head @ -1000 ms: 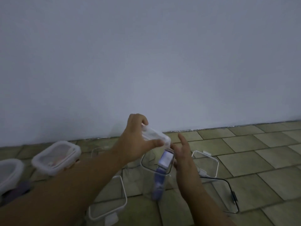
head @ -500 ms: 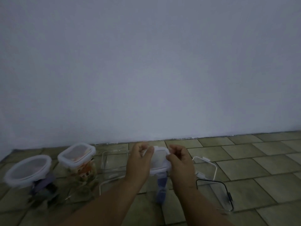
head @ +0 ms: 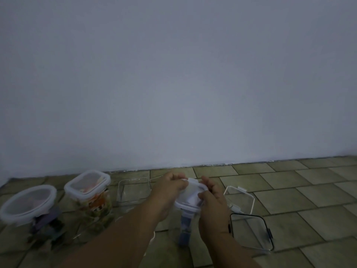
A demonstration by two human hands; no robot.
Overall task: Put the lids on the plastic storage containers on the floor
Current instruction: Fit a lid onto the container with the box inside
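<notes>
Pressing the lid (head: pixel 190 199) down is my job right now, and I am using both hands in the lower middle of the frame. The left hand (head: pixel 170 187) is curling its fingers over the lid's far left edge. The right hand (head: pixel 212 200) is pinching the right edge with thumb and fingers. The lid is sitting at the top of the tall clear container (head: pixel 185 227), which is standing on the floor (head: pixel 289 190) with something purple-blue inside.

I think the lid is lying a bit crooked, and I cannot tell if it is touching all the way round. To do this well, I am planning to line up the corners, push down the same on both sides, then snap the side flaps shut. I am going gently, because a tall thin container could tip.

At the left, the round container (head: pixel 29 204) and the square container (head: pixel 87 187) are already wearing lids. An open container (head: pixel 133 188) is waiting just left of my hands. A white-rimmed lid (head: pixel 241 196) and a black-rimmed lid (head: pixel 251 232) are lying at the lower right.
</notes>
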